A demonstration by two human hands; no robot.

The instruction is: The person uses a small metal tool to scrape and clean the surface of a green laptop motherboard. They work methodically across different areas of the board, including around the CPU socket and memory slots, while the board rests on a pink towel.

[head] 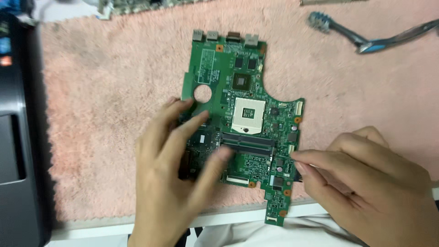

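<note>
Two hands working over a green laptop motherboard on a pink mat.

From the head camera: the laptop motherboard (247, 123) is lying flat on the pink fuzzy mat (105, 105), its near end hanging over the white table edge (238, 216). The left hand (171, 178) is resting spread-fingered on the board's left side, grip wide and holding nothing. The right hand (366, 187) is touching the board's right edge, fingers pinched narrow; whether they are gripping anything, I cannot tell. A blue-grey brush (361, 39) is lying far right, a dark laptop (16, 137) sitting at left.
</note>
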